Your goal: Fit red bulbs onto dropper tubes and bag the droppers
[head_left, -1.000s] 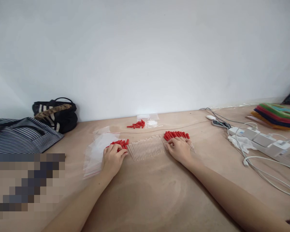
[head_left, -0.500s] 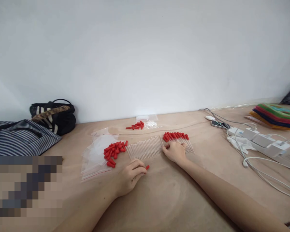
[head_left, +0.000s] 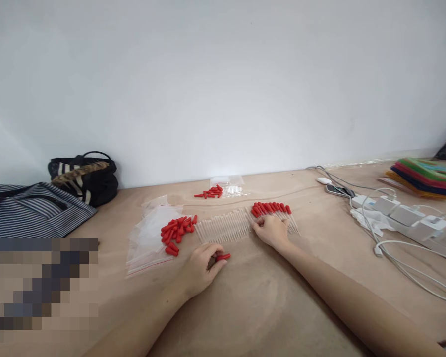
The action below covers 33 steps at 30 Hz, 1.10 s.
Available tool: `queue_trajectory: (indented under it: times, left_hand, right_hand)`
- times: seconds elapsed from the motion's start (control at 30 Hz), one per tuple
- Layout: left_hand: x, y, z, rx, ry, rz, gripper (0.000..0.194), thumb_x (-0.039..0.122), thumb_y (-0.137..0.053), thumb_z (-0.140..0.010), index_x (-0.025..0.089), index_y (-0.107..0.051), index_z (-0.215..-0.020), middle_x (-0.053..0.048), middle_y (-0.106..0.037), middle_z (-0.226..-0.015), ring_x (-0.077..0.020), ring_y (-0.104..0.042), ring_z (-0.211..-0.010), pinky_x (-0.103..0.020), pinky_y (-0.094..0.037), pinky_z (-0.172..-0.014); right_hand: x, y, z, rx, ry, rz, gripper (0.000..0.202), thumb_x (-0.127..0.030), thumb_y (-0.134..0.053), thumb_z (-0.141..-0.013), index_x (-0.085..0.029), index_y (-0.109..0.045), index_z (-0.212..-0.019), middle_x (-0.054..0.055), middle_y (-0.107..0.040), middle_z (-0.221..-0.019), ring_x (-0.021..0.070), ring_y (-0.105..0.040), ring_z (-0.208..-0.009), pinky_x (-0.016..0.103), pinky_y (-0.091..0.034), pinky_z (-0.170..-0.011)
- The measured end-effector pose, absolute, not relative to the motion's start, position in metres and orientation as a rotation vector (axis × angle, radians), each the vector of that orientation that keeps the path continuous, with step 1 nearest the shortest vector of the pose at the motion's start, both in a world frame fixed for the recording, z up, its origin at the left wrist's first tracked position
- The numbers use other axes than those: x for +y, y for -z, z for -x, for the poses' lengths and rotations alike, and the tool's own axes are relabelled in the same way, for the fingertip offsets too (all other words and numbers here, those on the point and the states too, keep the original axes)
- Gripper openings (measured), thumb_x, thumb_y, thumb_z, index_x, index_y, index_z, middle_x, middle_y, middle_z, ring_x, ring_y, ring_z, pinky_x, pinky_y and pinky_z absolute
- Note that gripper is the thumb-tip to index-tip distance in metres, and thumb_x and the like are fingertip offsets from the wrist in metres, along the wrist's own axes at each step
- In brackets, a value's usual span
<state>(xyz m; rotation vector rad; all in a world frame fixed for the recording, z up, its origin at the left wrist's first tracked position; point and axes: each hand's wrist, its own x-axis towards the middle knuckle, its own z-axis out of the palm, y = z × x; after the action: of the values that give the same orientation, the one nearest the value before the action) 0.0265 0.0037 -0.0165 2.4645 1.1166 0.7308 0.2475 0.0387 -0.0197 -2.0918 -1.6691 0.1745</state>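
A pale wall (head_left: 223, 89) rises behind a brown tabletop (head_left: 267, 307). At the left lies a striped bag (head_left: 48, 210), and behind it a black bag (head_left: 92, 183) stands against the wall. At the right, white chargers (head_left: 407, 216) sit in a row among loose cables, in front of a stack of coloured sheets (head_left: 429, 177). Flat clear zip bags (head_left: 148, 233) overlap left of centre. A row of clear tubes (head_left: 223, 226) lies side by side across the middle, and at its right end is a group of red-topped tubes (head_left: 271, 208).

Of the 2 hands, the left hand (head_left: 202, 270) is just in front of the clear tubes, its thumb and fingers pinching 1 red bulb. The right hand (head_left: 272, 230) rests over the red-topped tubes, fingers curled; whether it grips 1 of them I cannot tell.

A pile of red bulbs (head_left: 176, 232) lies partly on the zip bags, and a smaller cluster of red pieces (head_left: 210, 192) lies near the wall. Smallest is the single red bulb (head_left: 223, 257) in the left hand, its narrow end pointing right.
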Motion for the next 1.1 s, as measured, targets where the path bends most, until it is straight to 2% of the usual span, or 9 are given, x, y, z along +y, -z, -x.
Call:
queue_trajectory:
  times: [0.17,0.3,0.6,0.77,0.93,1.1]
  left_hand:
    - [0.003,0.015,-0.026,1.110,-0.732,-2.464,0.011,0.023,-0.051,-0.078,0.021,-0.058,-0.086,-0.002,-0.063,-0.080,-0.0169,-0.058,-0.074,-0.028,-0.045,-0.069]
    - [0.004,0.013,-0.026,1.146,-0.761,-2.425,0.017,0.022,-0.047,-0.081,0.021,-0.060,-0.091,-0.003,-0.063,-0.086,-0.0172,-0.059,-0.079,-0.029,-0.045,-0.072]
    - [0.019,0.032,-0.015,1.311,-1.009,-2.080,0.016,0.025,-0.045,-0.081,0.016,-0.055,-0.089,-0.004,-0.059,-0.081,-0.0165,-0.058,-0.071,-0.030,-0.046,-0.066]
    - [0.017,0.033,-0.016,1.238,-0.982,-1.944,0.018,0.029,-0.045,-0.081,0.017,-0.053,-0.092,-0.002,-0.060,-0.079,-0.0161,-0.058,-0.073,-0.029,-0.047,-0.068]
    - [0.012,0.022,-0.018,1.234,-0.878,-2.089,0.021,0.029,-0.046,-0.081,0.020,-0.058,-0.096,-0.002,-0.064,-0.086,-0.0174,-0.059,-0.079,-0.029,-0.047,-0.072]
    - [0.009,0.017,-0.020,1.299,-0.843,-2.217,0.019,0.028,-0.046,-0.081,0.020,-0.062,-0.087,0.000,-0.067,-0.081,-0.0155,-0.060,-0.068,-0.026,-0.046,-0.065]
  right_hand:
    - [0.038,0.019,-0.248,-1.720,-0.149,2.097,0.028,-0.028,-0.045,-0.077,-0.019,-0.064,-0.059,0.006,-0.064,-0.065,0.0203,-0.055,-0.069,0.034,-0.023,-0.066]
    - [0.036,0.022,-0.250,-1.703,-0.058,2.042,0.025,-0.029,-0.044,-0.081,-0.018,-0.063,-0.069,0.007,-0.065,-0.072,0.0210,-0.055,-0.075,0.034,-0.022,-0.067]
    - [0.014,0.018,-0.266,-2.161,-0.011,1.387,0.014,-0.021,-0.047,-0.081,-0.017,-0.055,-0.070,0.002,-0.060,-0.072,0.0158,-0.046,-0.074,0.031,-0.022,-0.071]
    - [0.012,0.019,-0.263,-2.248,0.007,1.308,0.014,-0.023,-0.048,-0.082,-0.017,-0.054,-0.071,0.002,-0.058,-0.071,0.0158,-0.045,-0.075,0.033,-0.021,-0.074]
    - [0.011,0.021,-0.259,-2.295,0.006,1.273,0.013,-0.023,-0.049,-0.082,-0.017,-0.054,-0.071,0.002,-0.059,-0.072,0.0164,-0.046,-0.076,0.034,-0.020,-0.073]
    - [0.008,0.021,-0.257,-2.346,0.010,1.207,0.013,-0.021,-0.047,-0.082,-0.017,-0.053,-0.071,0.002,-0.060,-0.072,0.0160,-0.047,-0.075,0.034,-0.020,-0.074]
